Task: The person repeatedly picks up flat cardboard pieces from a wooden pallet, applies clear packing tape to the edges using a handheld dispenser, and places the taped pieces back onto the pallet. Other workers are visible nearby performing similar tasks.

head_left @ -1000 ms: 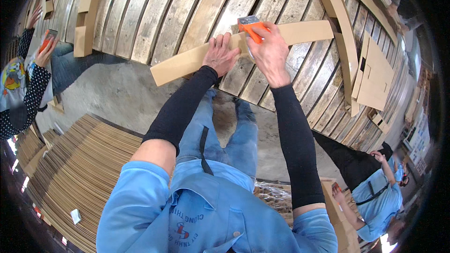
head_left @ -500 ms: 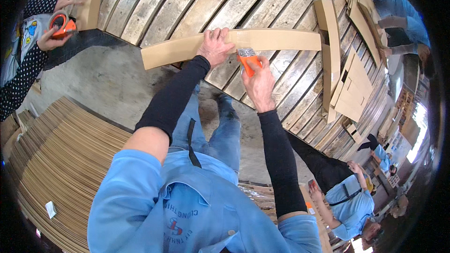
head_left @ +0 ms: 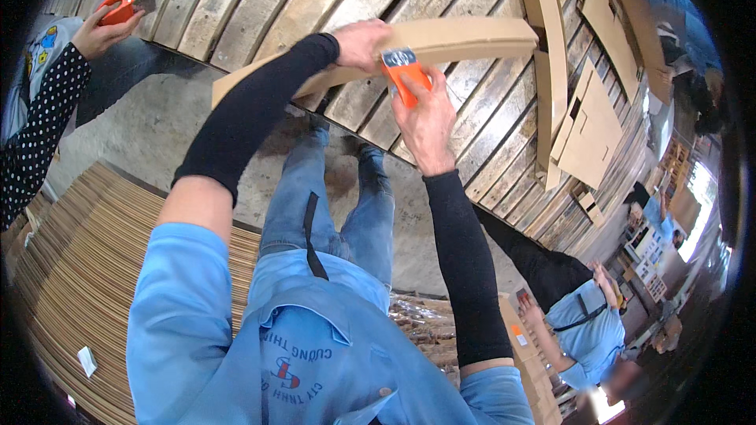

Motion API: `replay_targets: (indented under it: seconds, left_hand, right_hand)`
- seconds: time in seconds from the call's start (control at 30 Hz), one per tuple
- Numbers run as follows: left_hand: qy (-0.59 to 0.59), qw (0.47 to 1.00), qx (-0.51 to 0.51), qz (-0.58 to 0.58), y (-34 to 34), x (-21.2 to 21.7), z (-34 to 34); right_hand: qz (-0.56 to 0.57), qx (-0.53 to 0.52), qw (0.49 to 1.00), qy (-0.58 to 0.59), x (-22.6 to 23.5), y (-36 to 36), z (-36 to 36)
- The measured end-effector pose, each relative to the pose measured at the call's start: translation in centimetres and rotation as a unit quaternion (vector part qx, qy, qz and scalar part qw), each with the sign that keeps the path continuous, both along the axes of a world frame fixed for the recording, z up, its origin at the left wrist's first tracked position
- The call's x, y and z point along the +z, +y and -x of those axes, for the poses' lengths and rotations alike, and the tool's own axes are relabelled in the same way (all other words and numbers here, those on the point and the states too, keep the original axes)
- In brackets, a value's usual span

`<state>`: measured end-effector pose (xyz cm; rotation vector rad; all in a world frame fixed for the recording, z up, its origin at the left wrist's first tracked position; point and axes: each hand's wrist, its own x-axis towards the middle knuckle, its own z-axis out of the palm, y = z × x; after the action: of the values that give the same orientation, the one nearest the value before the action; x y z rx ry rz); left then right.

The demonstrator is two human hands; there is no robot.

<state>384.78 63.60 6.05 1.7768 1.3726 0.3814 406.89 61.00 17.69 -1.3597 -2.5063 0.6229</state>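
A long, folded brown cardboard piece (head_left: 465,38) lies along the near edge of the slatted table, bent by the lens. My left hand (head_left: 364,44) grips it near its middle, fingers over the far side. My left forearm covers part of its left half. In my right hand (head_left: 428,122) is an orange tape dispenser (head_left: 404,83), its metal end up by the cardboard just right of my left hand. Whether tape runs between them cannot be made out.
More folded cardboard (head_left: 549,71) and a flat cut piece (head_left: 589,122) lie on the wooden slats (head_left: 331,0) to the right. A large cardboard stack (head_left: 102,267) stands lower left. At left, a co-worker's hand (head_left: 102,35) holds another orange dispenser; other people are at right.
My left hand has moved farther forward, its forearm now crossing the cardboard. My right hand and dispenser have shifted slightly left and forward. The left co-worker's dispenser has moved forward and right.
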Motion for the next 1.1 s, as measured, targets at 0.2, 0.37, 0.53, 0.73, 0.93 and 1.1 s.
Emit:
replay_targets:
  seconds: [0.2,0.37,0.53,0.73,0.93,1.1]
  left_hand:
    - [0.058,0.991,0.122,0.011,-1.8,-0.4,1.7]
    - [0.31,0.901,0.168,-0.252,-6.6,-1.0,-2.4]
    - [0.329,0.918,0.155,-0.158,-5.7,-0.4,-1.8]
    - [0.314,0.937,0.129,-0.086,-5.6,1.3,-0.9]
    - [0.072,0.984,0.139,0.088,-4.7,-1.5,-1.3]
    - [0.281,0.92,0.193,-0.194,-8.6,0.3,-8.5]
  right_hand:
    - [-0.029,0.006,0.999,0.014,-1.5,2.0,3.3]
    - [-0.045,0.042,0.998,-0.008,-2.3,5.8,5.6]
    - [-0.055,0.069,0.996,0.017,-2.2,6.5,5.9]
    - [0.022,0.056,0.998,-0.007,-2.1,0.8,-1.5]
    - [-0.033,0.067,0.997,0.027,-3.4,0.8,-4.0]
    - [-0.01,0.059,0.998,0.015,-3.3,2.6,-3.3]
